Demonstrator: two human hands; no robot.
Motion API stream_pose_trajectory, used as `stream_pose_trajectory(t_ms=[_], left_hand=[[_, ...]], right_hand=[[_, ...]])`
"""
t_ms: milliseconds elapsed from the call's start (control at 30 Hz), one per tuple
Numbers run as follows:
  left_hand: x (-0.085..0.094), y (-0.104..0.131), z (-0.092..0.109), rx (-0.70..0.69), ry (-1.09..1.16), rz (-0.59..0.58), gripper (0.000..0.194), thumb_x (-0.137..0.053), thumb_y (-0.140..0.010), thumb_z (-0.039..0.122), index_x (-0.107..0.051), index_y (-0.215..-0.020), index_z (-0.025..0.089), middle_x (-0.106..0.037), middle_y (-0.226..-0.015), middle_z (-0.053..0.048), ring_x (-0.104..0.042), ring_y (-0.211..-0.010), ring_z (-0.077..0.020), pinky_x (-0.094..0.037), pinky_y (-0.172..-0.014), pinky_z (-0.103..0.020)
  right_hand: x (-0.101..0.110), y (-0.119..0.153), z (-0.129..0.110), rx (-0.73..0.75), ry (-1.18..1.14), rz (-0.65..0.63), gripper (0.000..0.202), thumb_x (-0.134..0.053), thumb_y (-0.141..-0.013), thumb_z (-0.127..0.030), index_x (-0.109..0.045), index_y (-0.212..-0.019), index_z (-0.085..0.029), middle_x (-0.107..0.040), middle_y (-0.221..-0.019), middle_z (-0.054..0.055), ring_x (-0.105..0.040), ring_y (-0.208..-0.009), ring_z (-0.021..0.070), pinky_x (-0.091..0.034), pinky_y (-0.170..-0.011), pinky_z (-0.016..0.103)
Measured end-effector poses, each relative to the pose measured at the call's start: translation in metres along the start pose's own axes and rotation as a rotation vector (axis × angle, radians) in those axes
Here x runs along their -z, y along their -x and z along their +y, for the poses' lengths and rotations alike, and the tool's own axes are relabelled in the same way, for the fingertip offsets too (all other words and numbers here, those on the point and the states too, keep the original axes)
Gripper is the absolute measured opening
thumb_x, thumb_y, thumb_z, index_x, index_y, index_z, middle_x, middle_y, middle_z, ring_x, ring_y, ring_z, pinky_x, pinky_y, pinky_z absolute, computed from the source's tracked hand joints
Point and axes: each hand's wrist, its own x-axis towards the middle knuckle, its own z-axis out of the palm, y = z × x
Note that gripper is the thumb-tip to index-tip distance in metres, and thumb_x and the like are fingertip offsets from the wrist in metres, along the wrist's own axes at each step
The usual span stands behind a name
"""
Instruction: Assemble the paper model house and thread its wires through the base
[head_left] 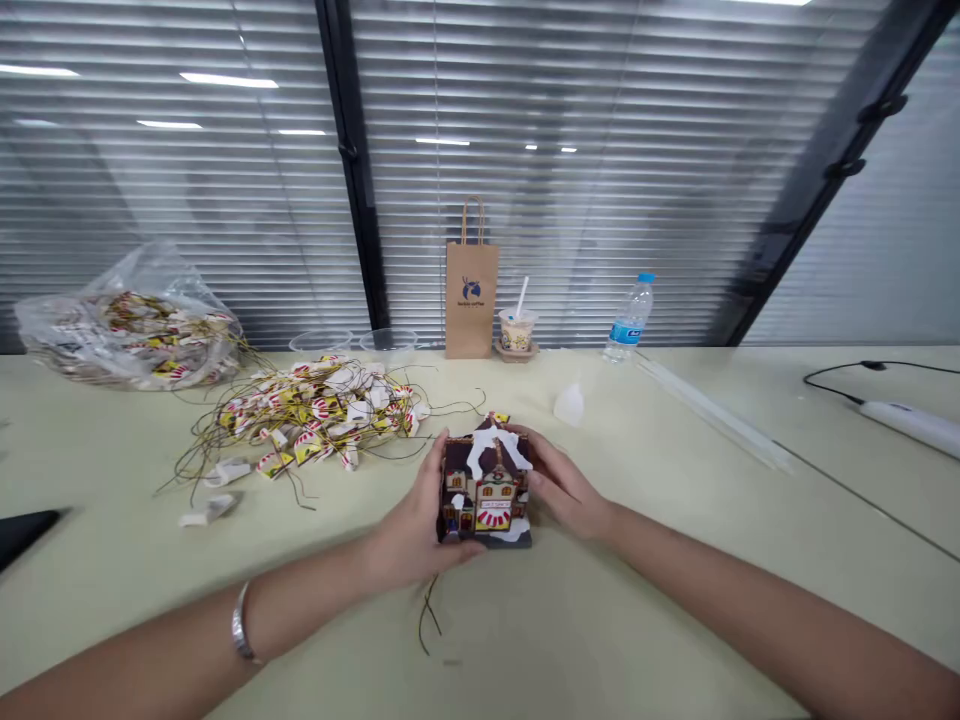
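Holding house (495,490) upright in grip of left hand (416,520) and right hand (574,495) from both sides, likely for steadiness, on or just above tabletop (637,620), well in from far edge; with pieces (322,408) to left, nearer that edge, perhaps for easy reach.

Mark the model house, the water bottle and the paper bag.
Model house (493,491): head view, on its front wall.
Water bottle (627,330): head view, on its label.
Paper bag (472,316): head view, on its front panel.
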Motion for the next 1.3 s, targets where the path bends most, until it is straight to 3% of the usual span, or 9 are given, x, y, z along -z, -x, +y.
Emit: stream_pose_trajectory(t_ms=[200,300,633,867,1100,1300], left_hand=[[0.007,0.000,0.004,-0.165,0.085,0.103,0.050,-0.048,-0.096,0.031,-0.021,-0.139,0.029,-0.037,-0.141,-0.013,-0.037,-0.133,-0.0273,-0.032,-0.112,-0.048],[0.008,0.001,0.003,-0.243,0.115,0.125,0.038,-0.044,-0.098,0.029,-0.027,-0.133,0.032,-0.037,-0.138,-0.009,-0.039,-0.130,-0.0237,-0.035,-0.108,-0.042],[0.008,0.003,0.001,-0.285,0.118,0.118,0.039,-0.048,-0.097,0.027,-0.030,-0.130,0.032,-0.039,-0.133,-0.007,-0.040,-0.125,-0.0215,-0.036,-0.104,-0.036],[0.010,0.005,0.004,-0.273,0.118,0.144,0.036,-0.051,-0.095,0.024,-0.035,-0.127,0.032,-0.044,-0.129,-0.006,-0.045,-0.120,-0.0194,-0.038,-0.101,-0.033],[0.010,0.004,0.004,-0.264,0.074,0.182,0.036,-0.054,-0.094,0.026,-0.039,-0.126,0.027,-0.048,-0.130,-0.010,-0.048,-0.120,-0.0248,-0.041,-0.100,-0.040],[0.006,0.003,0.002,-0.219,0.104,0.160,0.037,-0.052,-0.095,0.030,-0.032,-0.126,0.026,-0.045,-0.128,-0.011,-0.048,-0.118,-0.0257,-0.041,-0.100,-0.043]], right_hand=[[-0.003,0.000,-0.002,0.064,0.064,-0.015,0.051,-0.049,-0.097,-0.046,-0.038,-0.139,-0.019,-0.051,-0.135,0.016,-0.055,-0.120,0.0261,-0.050,-0.097,0.043],[-0.004,0.001,-0.005,0.105,0.143,-0.013,0.051,-0.051,-0.095,-0.046,-0.040,-0.137,-0.019,-0.054,-0.132,0.017,-0.058,-0.115,0.0258,-0.052,-0.093,0.044],[-0.007,0.003,-0.013,0.140,0.229,-0.001,0.052,-0.053,-0.092,-0.047,-0.043,-0.133,-0.017,-0.059,-0.125,0.016,-0.061,-0.108,0.0248,-0.053,-0.088,0.040],[-0.008,0.003,-0.017,0.080,0.251,0.050,0.048,-0.052,-0.092,-0.047,-0.047,-0.128,-0.017,-0.063,-0.118,0.015,-0.063,-0.101,0.0244,-0.054,-0.082,0.040],[-0.007,0.005,-0.017,0.036,0.258,0.063,0.048,-0.056,-0.090,-0.045,-0.049,-0.129,-0.018,-0.063,-0.120,0.014,-0.062,-0.106,0.0253,-0.052,-0.089,0.044],[-0.004,0.006,-0.014,0.066,0.272,0.025,0.049,-0.054,-0.092,-0.047,-0.045,-0.131,-0.019,-0.061,-0.122,0.014,-0.060,-0.109,0.0262,-0.052,-0.088,0.043]])
